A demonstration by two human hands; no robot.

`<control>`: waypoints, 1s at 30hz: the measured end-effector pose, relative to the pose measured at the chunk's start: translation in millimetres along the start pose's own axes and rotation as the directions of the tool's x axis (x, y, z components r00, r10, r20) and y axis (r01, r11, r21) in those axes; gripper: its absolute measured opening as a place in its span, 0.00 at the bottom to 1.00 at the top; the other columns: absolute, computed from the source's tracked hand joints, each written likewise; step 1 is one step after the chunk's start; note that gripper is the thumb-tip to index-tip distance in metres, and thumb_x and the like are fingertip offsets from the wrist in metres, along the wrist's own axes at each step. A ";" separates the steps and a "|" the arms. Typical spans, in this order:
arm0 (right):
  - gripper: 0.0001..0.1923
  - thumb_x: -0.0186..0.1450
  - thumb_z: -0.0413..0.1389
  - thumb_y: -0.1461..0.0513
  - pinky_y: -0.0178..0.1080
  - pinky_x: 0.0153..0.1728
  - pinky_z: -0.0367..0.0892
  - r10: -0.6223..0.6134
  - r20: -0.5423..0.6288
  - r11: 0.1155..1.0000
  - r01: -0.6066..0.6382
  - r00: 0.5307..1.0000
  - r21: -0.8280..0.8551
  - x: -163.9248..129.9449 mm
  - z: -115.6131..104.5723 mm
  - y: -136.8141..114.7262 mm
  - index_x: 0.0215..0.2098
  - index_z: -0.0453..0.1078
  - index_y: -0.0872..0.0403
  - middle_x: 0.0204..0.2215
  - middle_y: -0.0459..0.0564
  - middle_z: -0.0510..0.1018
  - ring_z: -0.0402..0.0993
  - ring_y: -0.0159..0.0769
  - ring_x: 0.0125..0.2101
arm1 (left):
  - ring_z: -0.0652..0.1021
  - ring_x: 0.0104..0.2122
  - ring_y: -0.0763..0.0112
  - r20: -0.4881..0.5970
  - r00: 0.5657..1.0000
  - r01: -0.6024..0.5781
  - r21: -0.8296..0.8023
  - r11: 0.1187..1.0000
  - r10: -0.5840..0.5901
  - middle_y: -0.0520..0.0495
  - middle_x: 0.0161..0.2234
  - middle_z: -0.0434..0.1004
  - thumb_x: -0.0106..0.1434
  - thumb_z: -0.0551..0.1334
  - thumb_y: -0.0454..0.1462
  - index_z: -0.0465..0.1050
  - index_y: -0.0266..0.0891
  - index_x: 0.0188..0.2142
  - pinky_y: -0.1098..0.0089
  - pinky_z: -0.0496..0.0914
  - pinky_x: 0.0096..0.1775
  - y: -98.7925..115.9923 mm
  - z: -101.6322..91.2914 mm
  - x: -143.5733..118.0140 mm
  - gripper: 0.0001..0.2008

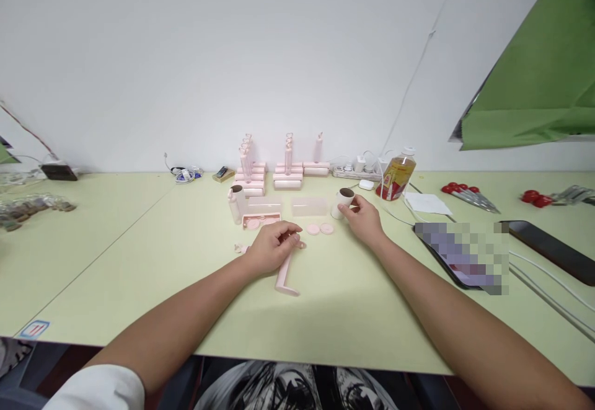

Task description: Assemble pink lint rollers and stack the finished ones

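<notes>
White roll (pixel 342 200): axis near upright, dark end up.

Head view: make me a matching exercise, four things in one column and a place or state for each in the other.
1. White paper roll
2. Pink L-shaped handle
3. Pink round discs
4. Capped bottle

A. Lying side by side
B. Containing amber liquid
C. In the right hand's grip
D. Partly hidden by the left hand

Pairs: 1-C, 2-D, 3-A, 4-B
</notes>
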State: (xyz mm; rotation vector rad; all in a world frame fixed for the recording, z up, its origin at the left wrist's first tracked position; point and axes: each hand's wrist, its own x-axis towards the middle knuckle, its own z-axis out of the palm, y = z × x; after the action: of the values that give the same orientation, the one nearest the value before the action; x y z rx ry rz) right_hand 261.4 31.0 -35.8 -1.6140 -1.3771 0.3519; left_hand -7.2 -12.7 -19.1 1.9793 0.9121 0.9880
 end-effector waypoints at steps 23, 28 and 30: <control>0.15 0.61 0.56 0.53 0.34 0.22 0.58 -0.268 0.316 0.904 0.124 0.910 0.409 -61.7 -12.2 -58.7 0.23 0.66 0.54 0.17 0.43 0.66 0.59 0.29 0.20 | 0.76 0.38 0.62 0.304 0.949 -0.159 0.225 0.961 0.086 0.45 0.39 0.77 0.61 0.61 0.42 0.73 0.42 0.42 0.67 0.68 0.38 17.8 -42.2 -3.2 0.10; 0.19 0.61 0.58 0.50 0.36 0.28 0.67 -0.336 0.661 0.799 -0.169 0.671 0.578 -83.1 1.8 -66.3 0.43 0.69 0.53 0.24 0.44 0.73 0.69 0.32 0.24 | 0.76 0.44 0.60 0.261 0.941 -0.231 0.030 0.972 0.216 0.43 0.44 0.76 0.62 0.62 0.43 0.71 0.42 0.46 0.62 0.70 0.46 16.6 -29.8 -4.9 0.14; 0.21 0.61 0.58 0.49 0.37 0.32 0.68 -0.357 0.695 0.791 -0.195 0.624 0.580 -87.4 5.3 -68.2 0.47 0.70 0.53 0.28 0.47 0.76 0.72 0.35 0.30 | 0.76 0.44 0.59 0.272 0.938 -0.238 0.050 0.970 0.216 0.43 0.44 0.77 0.61 0.63 0.42 0.71 0.42 0.46 0.61 0.70 0.45 16.4 -26.5 -5.8 0.14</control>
State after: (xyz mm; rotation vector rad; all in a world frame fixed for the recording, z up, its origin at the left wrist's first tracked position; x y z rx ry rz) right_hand 187.9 -49.4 -14.8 -0.8058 -1.7014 1.4411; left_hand -28.1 -17.7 4.2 2.2596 0.5936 0.7921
